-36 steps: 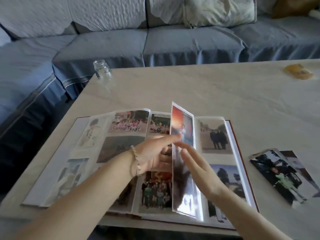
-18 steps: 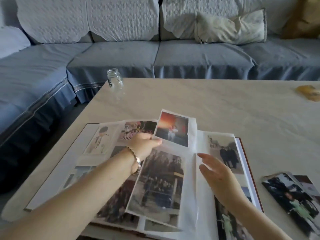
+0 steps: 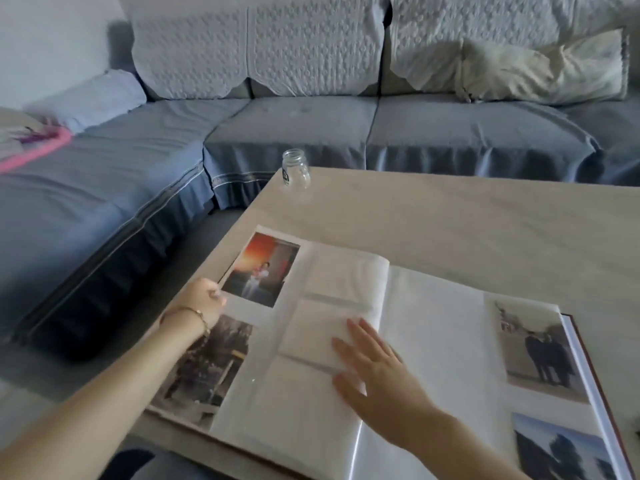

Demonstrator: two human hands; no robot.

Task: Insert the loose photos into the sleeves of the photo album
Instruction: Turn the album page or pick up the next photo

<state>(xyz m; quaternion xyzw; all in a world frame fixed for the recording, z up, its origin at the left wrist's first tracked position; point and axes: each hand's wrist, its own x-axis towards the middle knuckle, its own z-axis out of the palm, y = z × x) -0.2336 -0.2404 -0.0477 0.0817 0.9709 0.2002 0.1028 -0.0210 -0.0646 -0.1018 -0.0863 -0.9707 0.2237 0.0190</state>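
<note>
The photo album (image 3: 433, 341) lies open on the beige table (image 3: 450, 216). Its left page carries a red-toned photo (image 3: 265, 268) and a dark group photo (image 3: 207, 368) beside several empty sleeves (image 3: 329, 334). The right page has a blank white area and two photos, one of two dark figures (image 3: 540, 348) and one with blue sky (image 3: 561, 452). My left hand (image 3: 202, 303) pinches the left page's outer edge. My right hand (image 3: 377, 372) lies flat, fingers straight, pressing the empty sleeves near the spine. No loose photos are in view.
A small clear glass jar (image 3: 295, 168) stands at the table's far left corner. A blue-grey corner sofa (image 3: 311, 133) with white covers and a cream cushion (image 3: 540, 71) wraps the far and left sides. The album's brown cover edge (image 3: 595, 375) nears the frame's right side.
The page that stood upright has been turned over to the left and now lies flat. My left hand moved left with its edge; my right hand came down onto the sleeves. The view shifted left.
</note>
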